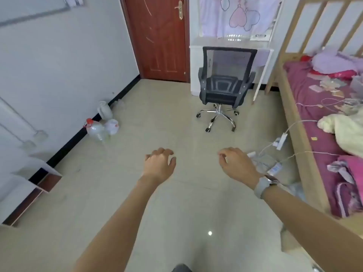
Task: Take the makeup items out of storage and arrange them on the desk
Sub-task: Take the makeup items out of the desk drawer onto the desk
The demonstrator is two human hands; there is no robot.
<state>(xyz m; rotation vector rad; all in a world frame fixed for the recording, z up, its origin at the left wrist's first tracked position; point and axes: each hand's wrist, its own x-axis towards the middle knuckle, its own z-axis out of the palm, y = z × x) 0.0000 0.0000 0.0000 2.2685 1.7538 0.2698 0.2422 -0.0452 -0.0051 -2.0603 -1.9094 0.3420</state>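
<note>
My left hand (160,163) and my right hand (236,163) are stretched out in front of me over the tiled floor, fingers loosely curled and apart, holding nothing. A grey watch sits on my right wrist. The white desk (231,44) stands far ahead against the back wall, beside the door, with a few small blurred items on its top. No makeup item can be made out clearly from here.
A black mesh office chair (224,85) stands in front of the desk. A wooden bed (294,118) with a magenta sheet and clutter runs along the right. A power strip (280,141) and cables lie beside it. Plastic bottles (97,130) stand by the left wall. A red-brown door (157,36) is closed.
</note>
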